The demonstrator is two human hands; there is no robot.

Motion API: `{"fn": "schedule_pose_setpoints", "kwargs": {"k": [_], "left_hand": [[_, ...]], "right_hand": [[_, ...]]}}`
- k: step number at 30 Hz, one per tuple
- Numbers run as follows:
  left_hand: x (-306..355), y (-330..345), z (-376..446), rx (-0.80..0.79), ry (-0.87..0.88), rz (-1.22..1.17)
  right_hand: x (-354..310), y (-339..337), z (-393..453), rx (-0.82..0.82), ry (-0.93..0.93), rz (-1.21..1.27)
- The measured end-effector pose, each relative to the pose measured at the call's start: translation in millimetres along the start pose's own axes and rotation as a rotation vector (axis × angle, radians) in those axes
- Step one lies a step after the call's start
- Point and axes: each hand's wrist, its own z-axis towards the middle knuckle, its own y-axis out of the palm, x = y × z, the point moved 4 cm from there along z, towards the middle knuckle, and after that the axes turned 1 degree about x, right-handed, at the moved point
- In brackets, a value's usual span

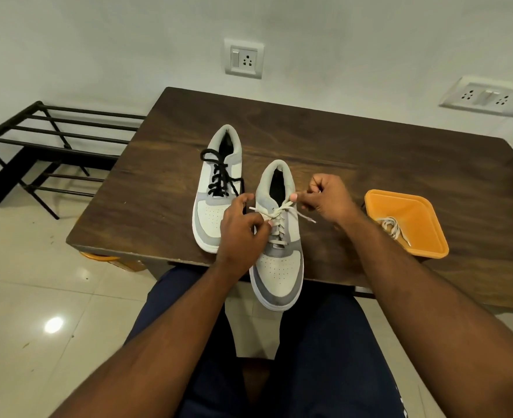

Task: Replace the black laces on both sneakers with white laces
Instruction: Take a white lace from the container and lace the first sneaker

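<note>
Two white-and-grey sneakers stand on the dark wooden table (370, 152). The left sneaker (211, 212) carries a black lace (220, 176). The right sneaker (281, 267) overhangs the table's near edge and is threaded with a white lace (279, 220). My left hand (240, 230) pinches the white lace at the sneaker's left side. My right hand (324, 197) pinches the same lace near the top eyelets. One loose lace end (306, 218) trails to the right. A second white lace (392, 226) lies in the orange tray (421, 218).
The orange tray stands on the table to the right of my right hand. A black metal rack (50, 146) stands on the tiled floor at the left. Wall sockets (243, 58) sit behind the table. My legs are under the near table edge.
</note>
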Motion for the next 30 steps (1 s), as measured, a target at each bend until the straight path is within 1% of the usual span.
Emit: {"fn": "schedule_pose_setpoints", "kwargs": {"k": [3, 6, 8, 10, 12, 13, 17, 19, 21, 24, 27, 29, 30], "left_hand": [[-1.9, 4.2, -4.2, 0.033, -0.103, -0.005], [-8.8, 6.5, -2.2, 0.094, -0.266, -0.111], [-13.4, 2.1, -3.9, 0.154, -0.35, -0.137], [-11.6, -0.7, -8.5, 0.113, -0.315, -0.081], [-5.9, 3.3, -17.3, 0.036, -0.235, -0.017], [-5.6, 5.0, -21.9, 0.024, -0.226, 0.012], [-8.8, 7.7, -20.9, 0.054, -0.238, 0.041], [-12.0, 5.5, -17.1, 0.05, -0.226, 0.038], [-16.4, 2.8, -15.3, 0.021, -0.246, 0.059], [-24.3, 4.5, -17.3, -0.039, -0.359, 0.081], [-25.2, 9.2, -24.9, -0.057, -0.42, -0.006], [-18.1, 9.0, -31.5, 0.004, -0.405, -0.119], [-13.9, 11.2, -34.6, 0.031, -0.378, -0.15]], "right_hand": [[9.4, 0.7, -5.1, 0.05, -0.016, -0.007], [20.2, -0.1, -9.2, 0.107, -0.029, 0.073], [30.0, -3.4, -11.4, 0.162, 0.006, 0.113], [39.8, -5.1, -13.7, 0.199, 0.048, 0.128], [45.3, 0.8, -13.7, 0.198, 0.081, 0.158], [48.0, 4.1, -12.9, 0.191, 0.094, 0.187], [55.3, 5.7, -13.3, 0.26, 0.11, 0.284], [60.0, 5.2, -14.4, 0.272, 0.126, 0.28], [60.9, 7.0, -16.6, 0.286, 0.149, 0.281], [55.9, 11.1, -20.3, 0.301, 0.178, 0.271], [53.7, 12.8, -31.6, 0.341, 0.192, 0.343], [54.3, 17.8, -48.9, 0.345, 0.191, 0.411], [56.6, 23.0, -58.1, 0.33, 0.178, 0.383]]}}
